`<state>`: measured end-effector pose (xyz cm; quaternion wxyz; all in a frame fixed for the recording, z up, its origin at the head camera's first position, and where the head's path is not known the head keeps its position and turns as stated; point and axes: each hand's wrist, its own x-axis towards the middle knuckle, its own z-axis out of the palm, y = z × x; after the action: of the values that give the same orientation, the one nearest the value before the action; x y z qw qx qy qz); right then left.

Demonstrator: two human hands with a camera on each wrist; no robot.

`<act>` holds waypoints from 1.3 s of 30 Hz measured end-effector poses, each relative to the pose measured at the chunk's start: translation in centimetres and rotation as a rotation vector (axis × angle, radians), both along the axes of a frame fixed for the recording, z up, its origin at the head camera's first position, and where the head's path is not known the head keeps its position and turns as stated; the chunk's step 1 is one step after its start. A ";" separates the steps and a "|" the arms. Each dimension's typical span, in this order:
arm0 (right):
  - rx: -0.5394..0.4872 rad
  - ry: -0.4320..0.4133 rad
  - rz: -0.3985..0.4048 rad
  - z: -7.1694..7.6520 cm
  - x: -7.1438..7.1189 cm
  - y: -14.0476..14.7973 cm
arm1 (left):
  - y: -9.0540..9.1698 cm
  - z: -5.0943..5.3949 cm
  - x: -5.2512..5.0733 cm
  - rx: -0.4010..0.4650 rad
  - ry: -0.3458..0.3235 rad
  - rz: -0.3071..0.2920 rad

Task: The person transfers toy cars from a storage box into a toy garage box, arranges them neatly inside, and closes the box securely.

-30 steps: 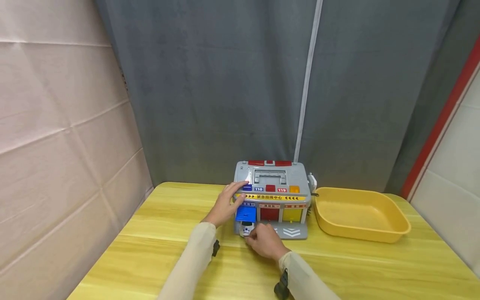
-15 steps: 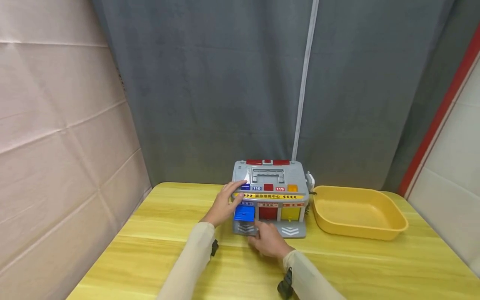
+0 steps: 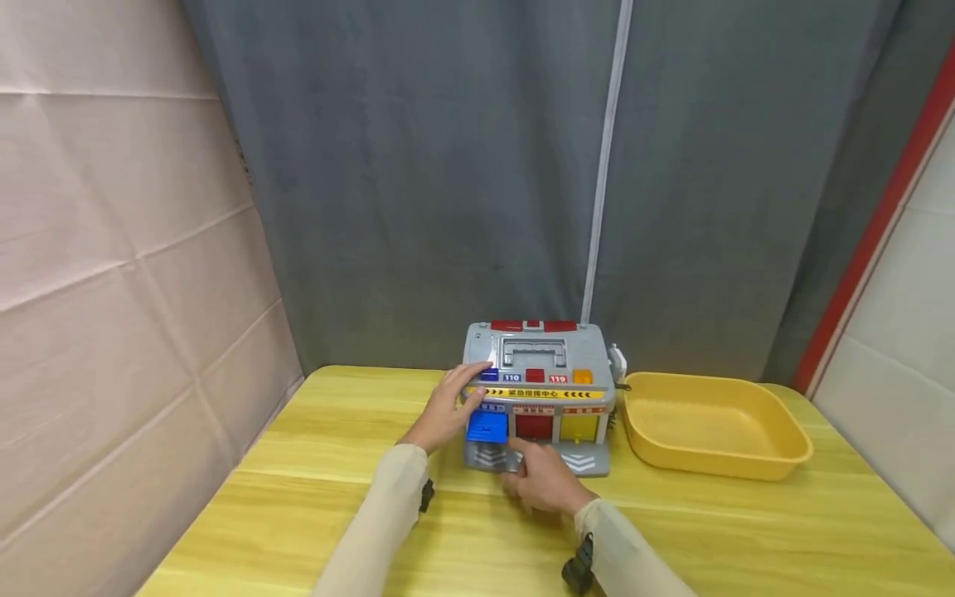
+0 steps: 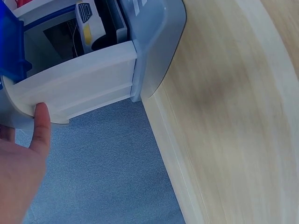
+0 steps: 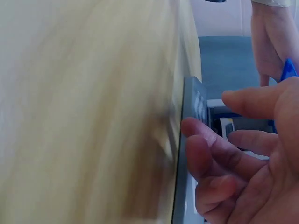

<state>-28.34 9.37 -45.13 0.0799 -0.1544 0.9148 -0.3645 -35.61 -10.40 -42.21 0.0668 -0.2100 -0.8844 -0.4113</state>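
Note:
A grey toy garage (image 3: 585, 344) with a carry handle stands at the back of the table. My left hand (image 3: 440, 416) rests on its front left corner, the fingers fairly straight on the roof near a blue button (image 3: 488, 375). Below them the blue door (image 3: 487, 427) is swung up. Inside that bay sits a white toy car (image 4: 90, 25) with a yellow mark, visible in the left wrist view. My right hand (image 3: 548, 479) is at the front of the ramp (image 3: 488, 458), its fingers loosely bent with nothing between them.
The red door (image 3: 535, 426) and the yellow door (image 3: 579, 427) are down. A yellow plastic basin (image 3: 719, 466) stands right of the garage on the wood-patterned table (image 3: 336, 431). A grey curtain (image 3: 433, 191) hangs behind.
The white car has gone from the ramp into the blue-door bay. My right hand has released it and drawn slightly back to the right. My left hand has stayed on the garage.

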 end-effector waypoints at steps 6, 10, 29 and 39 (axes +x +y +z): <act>0.000 0.094 -0.033 0.7 -0.2 0.9 | 0.1 -0.1 0.1 -0.001 0.003 0.001; 0.004 0.125 -0.066 1.4 -0.3 1.4 | 0.1 -0.2 0.0 -0.001 -0.002 -0.005; -0.064 0.765 -0.075 4.6 -0.6 4.3 | -0.3 0.2 0.0 -0.079 -0.024 -0.039; -0.025 0.875 -0.221 7.3 -2.5 8.9 | -0.5 0.8 -0.1 -0.159 -0.070 -0.123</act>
<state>-30.89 18.25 -37.86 -0.3558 -0.1962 0.8691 -0.2822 -35.75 -10.89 -41.44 -0.0063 -0.2540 -0.9015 -0.3504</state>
